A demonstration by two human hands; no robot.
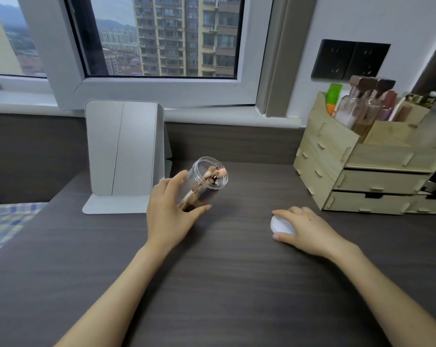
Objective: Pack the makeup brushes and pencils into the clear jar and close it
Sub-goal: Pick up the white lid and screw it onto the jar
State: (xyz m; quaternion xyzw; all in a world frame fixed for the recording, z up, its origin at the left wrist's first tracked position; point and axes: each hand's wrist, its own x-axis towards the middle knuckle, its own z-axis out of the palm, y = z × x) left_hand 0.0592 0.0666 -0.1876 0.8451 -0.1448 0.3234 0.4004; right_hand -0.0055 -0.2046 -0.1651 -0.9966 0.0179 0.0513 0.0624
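Observation:
A clear jar [206, 175] stands tilted on the dark desk, its open mouth leaning away to the right. Inside it are several makeup brushes and pencils [211, 177], their pink and copper ends showing near the rim. My left hand [171, 211] wraps around the jar's lower part and hides its base. To the right, my right hand [304, 227] lies over a white round lid [280, 225] that rests flat on the desk, fingers curled around its edges.
A grey folding mirror [125, 151] stands just behind the jar on the left. A wooden cosmetics organiser [362, 166] with drawers and bottles fills the back right. The window sill runs along the back. A checked cloth [9, 221] lies past the desk's left edge.

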